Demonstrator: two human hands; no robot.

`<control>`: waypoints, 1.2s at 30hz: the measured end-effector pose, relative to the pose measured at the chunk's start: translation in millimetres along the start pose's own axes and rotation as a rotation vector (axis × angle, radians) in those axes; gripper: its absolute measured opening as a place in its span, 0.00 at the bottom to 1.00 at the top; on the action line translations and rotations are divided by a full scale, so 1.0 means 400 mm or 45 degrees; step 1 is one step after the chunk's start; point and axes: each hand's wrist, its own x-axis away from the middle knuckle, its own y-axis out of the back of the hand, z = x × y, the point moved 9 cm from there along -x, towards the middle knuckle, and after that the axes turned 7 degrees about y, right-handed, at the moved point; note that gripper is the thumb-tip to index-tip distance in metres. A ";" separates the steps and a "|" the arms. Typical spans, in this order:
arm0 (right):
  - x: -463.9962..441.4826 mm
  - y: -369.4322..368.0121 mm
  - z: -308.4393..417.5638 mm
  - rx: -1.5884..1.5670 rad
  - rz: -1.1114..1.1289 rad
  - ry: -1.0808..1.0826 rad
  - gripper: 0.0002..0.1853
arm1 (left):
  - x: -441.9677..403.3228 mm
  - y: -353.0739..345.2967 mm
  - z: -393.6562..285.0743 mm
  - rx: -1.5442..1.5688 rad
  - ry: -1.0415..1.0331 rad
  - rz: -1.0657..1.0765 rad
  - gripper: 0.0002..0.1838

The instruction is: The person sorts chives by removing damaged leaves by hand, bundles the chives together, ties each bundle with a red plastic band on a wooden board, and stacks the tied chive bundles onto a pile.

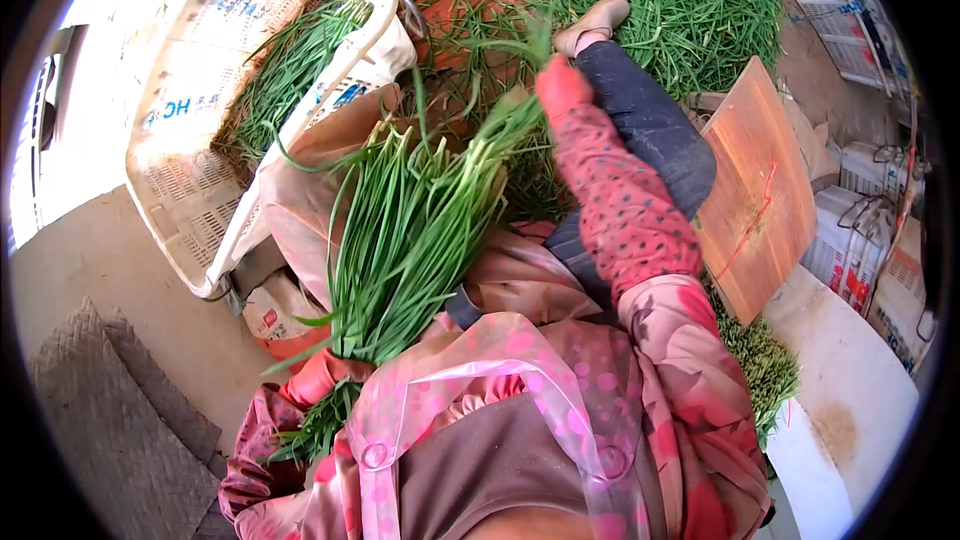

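Observation:
A thick bunch of garlic chives (400, 230) lies across my lap, its pale stem ends pointing away from me and its leaf tips towards me. My left hand (335, 377), in a red glove, is closed around the leafy end against my body; its fingers are partly hidden. My right hand (563, 87), also gloved in red, is stretched out past the stem ends. It is smeared by motion but looks closed, with a few blurred green stalks (537, 45) at its fingers. A large heap of loose chives (690, 10) spreads beyond it.
On the left, a white plastic basket (185, 170) tilts towards me with chives inside. To the right stand a wooden board (765, 190) and a tightly packed bundle of greens (755, 360). White crates (840, 240) line the right edge. Grey matting (110, 410) lies at lower left.

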 end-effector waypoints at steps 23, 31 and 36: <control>0.180 0.225 0.212 0.279 0.356 0.557 0.21 | 0.026 -0.037 -0.098 -0.614 -0.165 -0.084 0.19; 0.670 0.275 0.822 -0.860 1.294 1.776 0.17 | 0.041 -0.102 -0.243 -2.017 0.012 -0.257 0.11; 0.703 -0.018 0.514 -1.124 2.563 0.791 0.30 | 0.093 -0.060 -0.234 -1.696 -0.170 -0.345 0.13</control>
